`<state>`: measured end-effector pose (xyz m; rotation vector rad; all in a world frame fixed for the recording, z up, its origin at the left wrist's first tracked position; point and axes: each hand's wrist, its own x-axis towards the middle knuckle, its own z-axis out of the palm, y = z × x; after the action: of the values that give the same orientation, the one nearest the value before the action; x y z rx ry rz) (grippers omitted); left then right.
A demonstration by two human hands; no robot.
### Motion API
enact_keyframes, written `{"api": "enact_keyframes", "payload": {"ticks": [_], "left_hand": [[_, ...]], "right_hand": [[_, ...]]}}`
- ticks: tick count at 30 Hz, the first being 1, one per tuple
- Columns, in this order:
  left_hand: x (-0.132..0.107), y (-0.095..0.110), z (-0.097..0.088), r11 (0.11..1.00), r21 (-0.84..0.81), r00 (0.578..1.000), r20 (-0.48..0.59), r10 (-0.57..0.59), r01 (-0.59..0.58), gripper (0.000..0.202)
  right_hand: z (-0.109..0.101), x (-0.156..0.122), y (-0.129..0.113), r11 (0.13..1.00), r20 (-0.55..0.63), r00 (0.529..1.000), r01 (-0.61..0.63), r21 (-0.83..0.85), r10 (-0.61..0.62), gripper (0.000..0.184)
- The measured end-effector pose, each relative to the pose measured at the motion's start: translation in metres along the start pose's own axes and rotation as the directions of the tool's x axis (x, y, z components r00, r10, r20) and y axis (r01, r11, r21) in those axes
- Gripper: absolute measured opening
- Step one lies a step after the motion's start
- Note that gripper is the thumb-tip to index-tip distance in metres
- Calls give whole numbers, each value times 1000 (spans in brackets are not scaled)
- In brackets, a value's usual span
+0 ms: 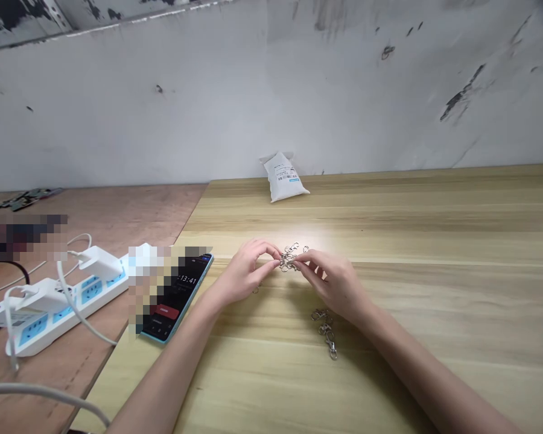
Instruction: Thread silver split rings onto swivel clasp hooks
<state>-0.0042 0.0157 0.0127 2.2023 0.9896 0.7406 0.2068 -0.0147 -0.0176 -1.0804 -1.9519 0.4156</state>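
Observation:
Small silvery lobster clasps with rings are bunched at the middle of the wooden table, between my two hands. My left hand comes from the left, thumb and index finger pinched at the bunch's left side on a clasp. From the right, my right hand pinches a clasp at the other side with thumb and index finger. Fingertips partly cover both held pieces. More lobster clasps lie in a loose line below my right hand. Part of a small ring shows beneath my left hand.
A phone with a lit timer lies left of my left forearm. Beyond it are a white power strip with plugged-in chargers and loose cables. A white labelled packet leans near the wall at the table's back.

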Motion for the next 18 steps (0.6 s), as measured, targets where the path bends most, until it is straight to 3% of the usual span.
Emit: {"api": "enact_keyframes", "payload": {"ticks": [5, 10, 18], "left_hand": [[1, 3, 0, 999, 19, 999, -1, -32, 32, 12], [1, 4, 0, 995, 32, 995, -32, -95, 96, 11], [2, 2, -1, 993, 48, 991, -85, -104, 108, 10]], "right_hand": [[0, -2, 0, 996, -23, 999, 43, -74, -45, 15], [1, -2, -1, 996, -27, 999, 31, -87, -33, 16], [1, -3, 0, 996, -30, 999, 18, -85, -21, 14]]}}
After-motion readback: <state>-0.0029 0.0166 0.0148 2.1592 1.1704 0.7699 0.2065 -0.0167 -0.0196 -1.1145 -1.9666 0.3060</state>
